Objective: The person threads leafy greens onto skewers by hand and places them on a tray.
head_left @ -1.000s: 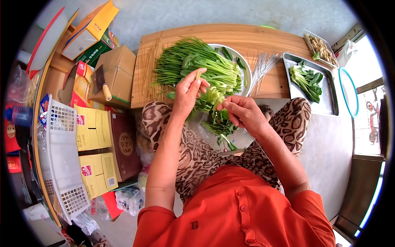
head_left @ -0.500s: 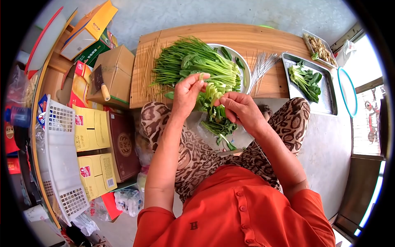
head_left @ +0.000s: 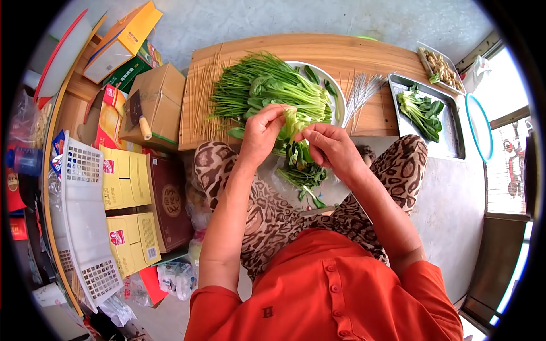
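Observation:
My left hand [head_left: 261, 133] pinches the pale stem end of a leafy green vegetable [head_left: 293, 122] in front of my knees. With thumb and fingers closed, my right hand [head_left: 331, 149] grips the same vegetable from the other side. Its dark leaves hang downward between the hands. Just beyond lies a big heap of long thin green chives [head_left: 244, 85] with leafy greens on top, partly over a white plate [head_left: 339, 94]. Below the hands, more loose leaves [head_left: 307, 177] rest low between my legs.
Bamboo skewers [head_left: 200, 99] lie at the wooden table's [head_left: 378, 54] left, metal skewers [head_left: 362, 96] right of the plate. A metal tray [head_left: 452, 128] holds greens; a box of pale roots [head_left: 442, 69] stands behind. Cardboard boxes [head_left: 162, 94] and a white basket [head_left: 85, 187] line the left.
My left hand's fingertips have shifted slightly down and right on the vegetable, and more of its pale stem end shows upright between the hands. My right hand stays nearly in place.

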A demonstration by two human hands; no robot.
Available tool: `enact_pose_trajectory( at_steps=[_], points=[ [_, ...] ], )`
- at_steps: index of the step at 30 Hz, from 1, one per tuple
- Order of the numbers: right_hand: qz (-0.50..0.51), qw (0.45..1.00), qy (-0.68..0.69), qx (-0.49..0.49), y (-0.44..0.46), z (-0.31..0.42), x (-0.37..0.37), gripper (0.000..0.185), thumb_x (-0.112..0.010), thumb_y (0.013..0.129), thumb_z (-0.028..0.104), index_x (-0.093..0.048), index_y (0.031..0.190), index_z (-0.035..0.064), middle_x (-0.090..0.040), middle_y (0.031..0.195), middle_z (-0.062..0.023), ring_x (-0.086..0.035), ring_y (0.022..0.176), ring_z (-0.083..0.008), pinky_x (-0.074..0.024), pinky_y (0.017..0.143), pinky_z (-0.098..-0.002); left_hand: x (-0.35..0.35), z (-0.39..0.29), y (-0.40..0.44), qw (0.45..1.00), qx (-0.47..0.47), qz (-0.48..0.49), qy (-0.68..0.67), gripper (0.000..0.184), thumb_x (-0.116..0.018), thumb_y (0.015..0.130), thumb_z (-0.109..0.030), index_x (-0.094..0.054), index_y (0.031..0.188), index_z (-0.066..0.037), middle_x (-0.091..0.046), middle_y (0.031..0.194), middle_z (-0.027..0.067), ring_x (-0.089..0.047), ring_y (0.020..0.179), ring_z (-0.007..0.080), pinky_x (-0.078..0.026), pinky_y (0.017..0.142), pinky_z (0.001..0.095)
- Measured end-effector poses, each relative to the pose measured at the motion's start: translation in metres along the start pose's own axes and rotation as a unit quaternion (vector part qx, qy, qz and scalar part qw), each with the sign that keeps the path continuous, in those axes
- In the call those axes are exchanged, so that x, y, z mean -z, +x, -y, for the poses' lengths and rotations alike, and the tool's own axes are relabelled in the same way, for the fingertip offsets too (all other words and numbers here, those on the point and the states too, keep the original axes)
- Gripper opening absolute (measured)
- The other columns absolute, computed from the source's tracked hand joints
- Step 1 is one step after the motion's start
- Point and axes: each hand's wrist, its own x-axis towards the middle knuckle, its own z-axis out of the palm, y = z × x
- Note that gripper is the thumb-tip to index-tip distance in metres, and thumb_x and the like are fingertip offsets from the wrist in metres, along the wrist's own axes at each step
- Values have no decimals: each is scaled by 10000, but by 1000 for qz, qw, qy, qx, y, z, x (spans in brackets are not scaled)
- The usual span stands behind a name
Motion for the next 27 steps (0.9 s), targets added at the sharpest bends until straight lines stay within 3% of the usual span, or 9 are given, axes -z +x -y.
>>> enact_pose_trajectory(
  at_steps=[1, 3, 4, 8, 10, 14, 27],
  points=[
    [3, 1000, 1, 2, 1, -1, 2, 232, -499, 966, 197, -647, 927, 22, -430, 522, 39, -336, 437, -44, -238, 412, -217, 0, -2, -1, 1000, 2, 0, -1, 217, -545, 925, -41, -621, 1113, 35, -636, 1026, 60, -599, 870, 123, -492, 793, 244],
    [7, 1000, 2, 3, 2, -2, 7, 239, -499, 967, 209, -646, 931, 24, -429, 517, 37, -329, 432, -47, -237, 408, -218, 3, -8, -1, 981, 103, 45, -159, 254, -547, 921, -46, -582, 1154, 50, -637, 1029, 54, -595, 912, 129, -477, 839, 252],
    [24, 999, 31, -5, 2, -4, 12, 246, -495, 971, 218, -644, 940, 24, -423, 510, 36, -320, 424, -52, -235, 406, -217, 2, -11, -2, 969, 138, 57, -197, 231, -514, 926, -64, -596, 1130, 7, -635, 1045, 39, -578, 993, 118, -428, 928, 268],
    [78, 992, 96, -24, -2, -7, 24, 273, -478, 985, 235, -633, 976, 11, -409, 495, 29, -299, 405, -60, -229, 401, -215, 4, -12, -4, 948, 166, 90, -257, 216, -570, 915, -113, -604, 1099, -4, -637, 1028, 36, -572, 991, 114, -426, 920, 254],
    [96, 989, 101, -40, -7, -7, 27, 279, -471, 989, 237, -628, 984, 7, -409, 494, 23, -307, 410, -57, -236, 405, -212, 5, -10, -4, 932, 202, 158, -255, 245, -618, 900, -158, -608, 1089, -3, -639, 1023, 34, -577, 965, 111, -440, 894, 256],
    [85, 993, 66, -56, -21, 1, 32, 261, -475, 987, 224, -629, 998, 13, -412, 498, 29, -312, 416, -54, -241, 414, -200, 5, -16, -5, 911, 211, 137, -327, 278, -639, 895, -189, -614, 1086, 13, -651, 987, 40, -601, 902, 118, -477, 838, 265],
    [41, 998, 11, -38, -19, -18, 37, 229, -485, 981, 188, -630, 927, 19, -397, 502, 53, -301, 408, -38, -217, 394, -193, -11, 7, -9, 916, 235, 220, -240, 236, -649, 883, -140, -651, 1070, 3, -663, 986, 5, -586, 907, 80, -466, 836, 232]
  ],
)
